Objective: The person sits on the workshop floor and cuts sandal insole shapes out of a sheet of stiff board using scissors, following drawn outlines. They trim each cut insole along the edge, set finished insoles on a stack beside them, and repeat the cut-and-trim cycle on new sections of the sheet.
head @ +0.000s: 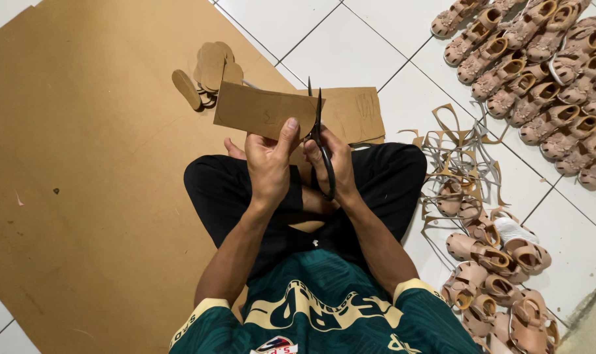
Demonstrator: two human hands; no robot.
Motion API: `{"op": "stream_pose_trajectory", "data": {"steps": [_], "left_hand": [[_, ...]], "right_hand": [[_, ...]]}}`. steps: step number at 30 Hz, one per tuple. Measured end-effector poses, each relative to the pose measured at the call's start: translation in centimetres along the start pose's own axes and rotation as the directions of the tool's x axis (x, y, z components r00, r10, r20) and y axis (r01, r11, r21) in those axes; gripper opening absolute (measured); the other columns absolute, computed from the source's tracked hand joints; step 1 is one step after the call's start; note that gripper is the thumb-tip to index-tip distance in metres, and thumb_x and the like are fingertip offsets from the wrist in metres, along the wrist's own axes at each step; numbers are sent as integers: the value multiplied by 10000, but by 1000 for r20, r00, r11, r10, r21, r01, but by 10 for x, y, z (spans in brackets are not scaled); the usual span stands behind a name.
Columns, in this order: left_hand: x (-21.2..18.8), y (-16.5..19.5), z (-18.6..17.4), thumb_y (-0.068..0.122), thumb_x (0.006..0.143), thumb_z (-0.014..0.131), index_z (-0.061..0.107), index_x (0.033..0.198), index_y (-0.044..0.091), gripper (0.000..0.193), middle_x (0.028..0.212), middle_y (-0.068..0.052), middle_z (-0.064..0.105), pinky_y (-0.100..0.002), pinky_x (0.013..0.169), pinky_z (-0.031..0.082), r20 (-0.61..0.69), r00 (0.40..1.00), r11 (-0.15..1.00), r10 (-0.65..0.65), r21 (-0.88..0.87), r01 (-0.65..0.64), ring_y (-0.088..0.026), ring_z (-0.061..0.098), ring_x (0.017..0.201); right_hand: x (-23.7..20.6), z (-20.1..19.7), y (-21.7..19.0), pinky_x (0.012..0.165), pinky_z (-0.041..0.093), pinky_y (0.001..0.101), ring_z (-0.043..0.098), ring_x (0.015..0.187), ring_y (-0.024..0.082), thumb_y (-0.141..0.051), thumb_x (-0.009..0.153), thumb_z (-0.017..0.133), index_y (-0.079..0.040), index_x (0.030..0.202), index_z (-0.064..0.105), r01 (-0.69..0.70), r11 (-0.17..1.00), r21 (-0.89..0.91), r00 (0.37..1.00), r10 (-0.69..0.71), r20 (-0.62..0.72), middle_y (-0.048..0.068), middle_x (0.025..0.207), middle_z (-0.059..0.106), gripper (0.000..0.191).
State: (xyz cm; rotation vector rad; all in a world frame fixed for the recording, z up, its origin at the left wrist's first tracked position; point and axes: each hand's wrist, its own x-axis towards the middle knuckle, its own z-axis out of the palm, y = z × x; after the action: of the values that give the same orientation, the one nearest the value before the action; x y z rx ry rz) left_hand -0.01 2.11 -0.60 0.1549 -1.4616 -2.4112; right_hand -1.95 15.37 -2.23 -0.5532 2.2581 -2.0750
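Note:
My left hand (pixel 269 164) pinches a brown cardboard-like sheet piece (pixel 258 110) by its lower edge, thumb on top. My right hand (pixel 334 164) grips black scissors (pixel 317 131), blades pointing up and open at the piece's right edge. Both hands are raised over my crossed legs in black trousers.
A large brown sheet (pixel 81 183) covers the white tiled floor on the left. A stack of cut sole shapes (pixel 209 72) lies beyond my hands, another brown piece (pixel 357 111) beside it. Offcut strips (pixel 452 151) and many tan sandals (pixel 534 72) lie to the right, several more sandals (pixel 494 275) near my right knee.

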Motion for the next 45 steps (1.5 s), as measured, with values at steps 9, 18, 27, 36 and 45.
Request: {"op": "stream_pose_trajectory", "data": {"steps": [9,18,27,36,45], "left_hand": [[2,19,-7,174,1030,692,692,994,-49,226,878,-66,719,-235,777,572,61,997,994,-46,105,39,-114,684,796],[9,34,-11,230,1004,695,719,991,-57,288,890,-114,765,-267,819,619,125,989,966,-81,255,47,-150,753,835],[17,41,-18,227,997,697,705,1072,-74,310,965,-129,763,-292,852,636,213,968,959,-130,274,68,-152,755,897],[23,55,-17,212,961,717,694,1088,-69,310,968,-135,767,-322,852,655,173,966,905,-191,413,105,-169,759,899],[31,64,-19,173,1002,700,666,1053,-51,232,924,-92,729,-312,846,665,330,925,930,-188,363,60,-128,730,859]], "right_hand": [[-6,-8,-5,573,434,227,535,617,62,-590,995,611,-8,971,640,-33,999,-12,999,34,35,-21,690,559,584],[-7,-13,-5,491,437,217,561,542,52,-630,977,607,14,1124,715,0,999,-53,999,2,43,-27,671,603,670],[-11,-16,-15,475,387,214,506,523,36,-596,973,633,13,1135,719,-34,999,25,997,32,70,-44,630,570,636],[-13,-21,-16,472,368,209,498,522,26,-509,1002,646,10,1120,726,-17,1000,-12,997,18,76,-60,599,536,538],[-14,-27,-12,468,358,223,520,496,44,-543,993,634,8,1071,735,32,995,-91,994,-22,108,-37,565,557,566]]}}
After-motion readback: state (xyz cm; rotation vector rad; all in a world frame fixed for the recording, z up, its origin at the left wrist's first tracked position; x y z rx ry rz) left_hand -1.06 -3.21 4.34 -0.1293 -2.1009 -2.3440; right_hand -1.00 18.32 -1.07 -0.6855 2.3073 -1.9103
